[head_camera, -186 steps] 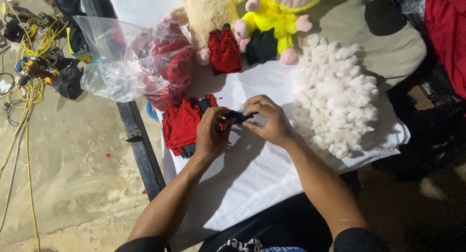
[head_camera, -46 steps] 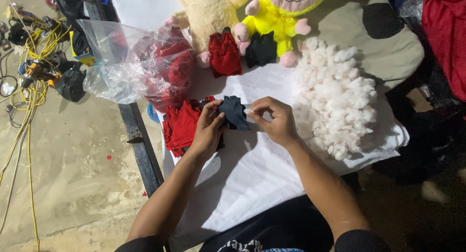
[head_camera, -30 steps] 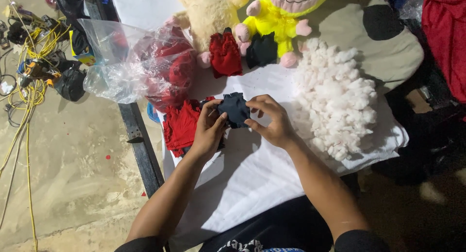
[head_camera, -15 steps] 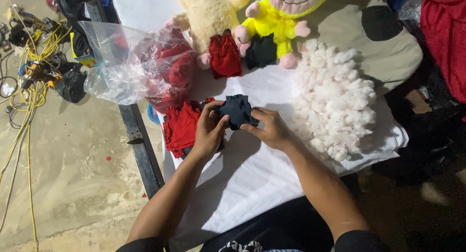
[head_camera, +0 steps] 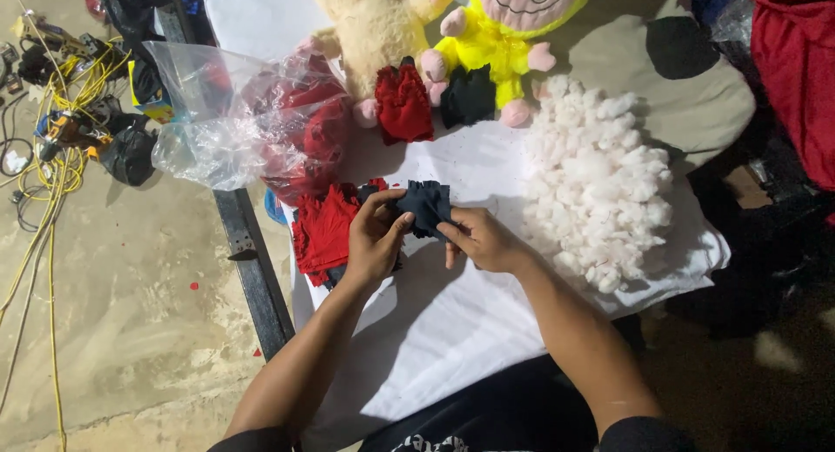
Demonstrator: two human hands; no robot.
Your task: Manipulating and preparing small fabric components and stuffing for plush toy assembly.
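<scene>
2 hands, the left hand (head_camera: 372, 243) and right hand (head_camera: 484, 240), pinch a small dark cloth piece (head_camera: 425, 206) at frame centre; keeping both grips near its edges seems best.

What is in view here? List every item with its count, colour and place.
dark fabric piece: 1, navy, held by both hands over the white cloth
red fabric pile: 1, red, beside left hand
white cloth: 1, white, covering table
stuffing heap: 1, white, right of hands
clear plastic bag: 1, holds red pieces, table's left edge
beige plush toy: 1, top centre
yellow plush doll: 1, top centre
small red garment: 1, below beige toy
small black garment: 1, below doll
yellow cables: several, floor left
left hand: 1, fingers gripping fabric
right hand: 1, pinching fabric
</scene>
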